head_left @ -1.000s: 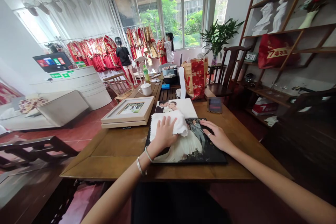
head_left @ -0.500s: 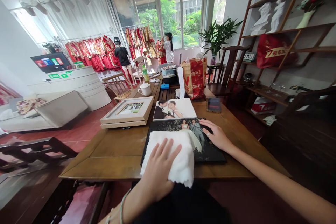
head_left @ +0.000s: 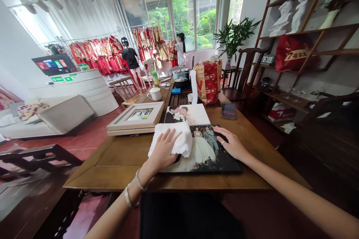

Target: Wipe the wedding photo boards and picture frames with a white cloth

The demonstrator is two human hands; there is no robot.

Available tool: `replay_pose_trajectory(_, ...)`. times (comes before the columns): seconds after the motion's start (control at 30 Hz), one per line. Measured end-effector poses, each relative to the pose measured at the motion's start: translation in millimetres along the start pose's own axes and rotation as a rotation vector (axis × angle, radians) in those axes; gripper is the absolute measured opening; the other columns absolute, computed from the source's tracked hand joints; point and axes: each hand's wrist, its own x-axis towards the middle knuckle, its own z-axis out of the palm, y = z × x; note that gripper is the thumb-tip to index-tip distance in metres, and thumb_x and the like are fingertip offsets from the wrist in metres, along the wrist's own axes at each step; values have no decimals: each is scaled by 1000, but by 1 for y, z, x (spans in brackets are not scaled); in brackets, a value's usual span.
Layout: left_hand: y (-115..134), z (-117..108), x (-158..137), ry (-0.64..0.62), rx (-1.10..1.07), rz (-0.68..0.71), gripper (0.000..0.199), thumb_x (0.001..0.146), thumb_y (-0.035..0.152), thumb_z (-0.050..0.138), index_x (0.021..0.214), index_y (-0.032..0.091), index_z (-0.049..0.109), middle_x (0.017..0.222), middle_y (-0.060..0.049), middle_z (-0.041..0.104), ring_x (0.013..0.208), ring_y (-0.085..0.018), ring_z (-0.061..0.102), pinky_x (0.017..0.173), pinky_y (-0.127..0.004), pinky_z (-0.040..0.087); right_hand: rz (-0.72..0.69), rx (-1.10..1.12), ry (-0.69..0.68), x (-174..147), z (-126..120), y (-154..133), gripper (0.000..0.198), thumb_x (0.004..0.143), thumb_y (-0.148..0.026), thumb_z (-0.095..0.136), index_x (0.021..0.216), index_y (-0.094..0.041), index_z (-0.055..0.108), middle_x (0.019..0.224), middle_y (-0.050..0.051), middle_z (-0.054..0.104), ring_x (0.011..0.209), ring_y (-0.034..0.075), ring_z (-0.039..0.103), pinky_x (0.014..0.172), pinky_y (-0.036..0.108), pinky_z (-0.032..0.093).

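Observation:
A dark wedding photo panel [head_left: 203,149] lies flat on the wooden table in front of me. My left hand [head_left: 164,149] rests with its fingers stretched out on a white cloth [head_left: 182,143], pressed over the panel's left part. The cloth covers the panel's upper left corner and reaches past its edge. At the right side of the panel, my right hand [head_left: 231,143] lies open, its fingertips touching the surface near the upper right corner. Just behind is a second, lighter wedding photo [head_left: 199,114], its near left part hidden by the cloth.
Light wooden picture frames [head_left: 136,119] lie stacked at the left of the table [head_left: 123,160]. A phone [head_left: 228,111], a paper bag [head_left: 207,84] and a white lidded cup [head_left: 154,93] stand farther back. Two people [head_left: 130,61] are by the red garments.
My left hand has slid the white cloth forward and left across the panel, uncovering its lower middle part. My right hand has stayed in place.

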Motion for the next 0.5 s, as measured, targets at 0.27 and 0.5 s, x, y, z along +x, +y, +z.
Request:
replay_pose_trajectory(0.27,37,-11,-80,-140,-110,42,101,51,11,51,146,30,19,155,-3,10,140,-32,7,111,-52,14,-16,-28,0,0,2,5,34,84,-24,45,112,-17,64,126,12,60,123,26,52,106,48,37)
replay_pose_trajectory(0.5,7,-7,-25,-20,-73,98,79,67,21,58,141,27,33,149,-9,30,137,-31,23,108,-47,25,-19,-36,-5,0,0,2,33,84,-24,45,112,-18,63,126,11,61,121,25,53,106,48,37)
